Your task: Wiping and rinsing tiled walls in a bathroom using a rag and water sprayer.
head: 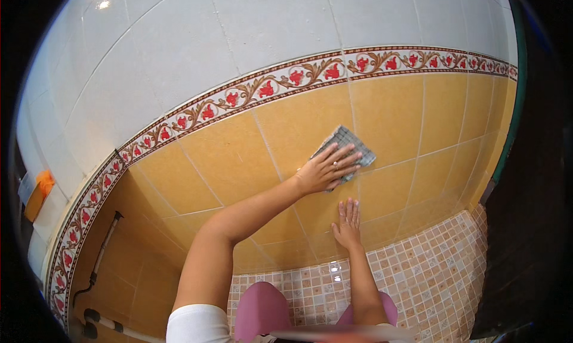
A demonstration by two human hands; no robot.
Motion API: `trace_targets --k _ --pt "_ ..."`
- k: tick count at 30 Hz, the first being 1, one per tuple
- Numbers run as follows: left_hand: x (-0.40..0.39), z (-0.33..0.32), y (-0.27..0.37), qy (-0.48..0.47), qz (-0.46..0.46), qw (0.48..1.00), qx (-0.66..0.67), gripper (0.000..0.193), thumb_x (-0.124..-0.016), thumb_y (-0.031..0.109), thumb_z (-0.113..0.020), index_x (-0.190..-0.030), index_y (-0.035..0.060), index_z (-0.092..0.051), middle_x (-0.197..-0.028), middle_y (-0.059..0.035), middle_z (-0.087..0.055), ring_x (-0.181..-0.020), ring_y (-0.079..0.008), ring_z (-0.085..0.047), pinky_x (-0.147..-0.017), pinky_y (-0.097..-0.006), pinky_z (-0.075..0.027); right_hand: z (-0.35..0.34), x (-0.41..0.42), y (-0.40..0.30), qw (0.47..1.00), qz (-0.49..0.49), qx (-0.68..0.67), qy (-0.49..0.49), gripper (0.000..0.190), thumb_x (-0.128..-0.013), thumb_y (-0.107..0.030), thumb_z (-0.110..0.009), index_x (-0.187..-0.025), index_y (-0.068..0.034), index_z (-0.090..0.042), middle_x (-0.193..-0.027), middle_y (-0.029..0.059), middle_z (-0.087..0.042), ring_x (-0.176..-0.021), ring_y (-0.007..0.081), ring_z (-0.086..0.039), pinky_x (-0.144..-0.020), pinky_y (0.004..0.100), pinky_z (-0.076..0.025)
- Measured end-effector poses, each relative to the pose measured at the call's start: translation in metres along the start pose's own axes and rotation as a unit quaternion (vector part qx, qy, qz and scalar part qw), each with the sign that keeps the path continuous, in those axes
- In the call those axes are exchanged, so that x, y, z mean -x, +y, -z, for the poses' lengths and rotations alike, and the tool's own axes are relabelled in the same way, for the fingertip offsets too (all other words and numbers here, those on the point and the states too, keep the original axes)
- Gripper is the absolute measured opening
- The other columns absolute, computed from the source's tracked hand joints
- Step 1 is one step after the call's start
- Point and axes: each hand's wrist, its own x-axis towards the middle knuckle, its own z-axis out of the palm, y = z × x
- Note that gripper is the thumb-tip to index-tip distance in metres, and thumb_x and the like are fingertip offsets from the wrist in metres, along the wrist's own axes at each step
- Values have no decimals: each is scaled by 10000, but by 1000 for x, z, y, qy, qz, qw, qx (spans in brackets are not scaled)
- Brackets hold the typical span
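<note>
My left hand [329,168], with a ring on one finger, lies flat over a grey checked cloth [347,139]. It holds the cloth pressed against the yellow wall tiles [389,119], and the cloth's upper and right corners stick out past the fingers. Below it, my right hand [348,224] rests on the lower part of the same wall, thumb spread from the fingers, with nothing in it. My knees in pink trousers [262,307] show beneath, close to the wall's foot.
A patterned border strip [295,77] divides the yellow tiles from white ones [277,25] above. Small mosaic tiles [416,271] cover the floor, shiny in places. Pipes [103,249] run along the left wall. An orange item [44,182] sits at the far left; a dark area [523,209] borders the right.
</note>
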Motion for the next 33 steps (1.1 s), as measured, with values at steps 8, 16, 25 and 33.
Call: trace_targets --k 8,16,25,33 --pt "-25 111 -117 113 137 982 -58 652 -736 366 -654 -1350 260 -464 -1470 -30 -354 -1377 -270 -274 -1118 -508 -150 22 6 10 1000 9 7 -27 847 -800 -175 -617 -1490 -202 -128 -1553 119 -26 -1425 337 -25 -1141 478 -70" --pt "-31 110 -135 223 333 899 -175 590 -856 403 -535 -1410 261 -389 -1533 -45 -212 -1414 -313 -144 -1104 -548 -114 20 6 -1 1000 10 -7 3 834 -795 -136 -610 -1485 -240 -152 -1553 77 -70 -1420 306 -92 -1141 485 -115" --pt "-38 -8 13 26 38 998 43 752 -760 406 -628 -1430 244 -327 -1531 -14 -211 -1415 -260 -165 -1134 -489 -125 36 5 -16 999 -33 -30 -25 804 -805 -107 -592 -1481 -238 -176 -1556 56 -78 -1425 298 -84 -1104 574 -143" --pt "-6 90 -87 97 182 978 -39 636 -799 384 -615 -1390 268 -412 -1511 -32 -268 -1399 -263 -215 -1114 -514 -151 52 10 -16 997 -52 -37 -44 772 -816 -93 -576 -1476 -228 -197 -1555 15 -98 -1426 272 -99 -1088 584 -187"
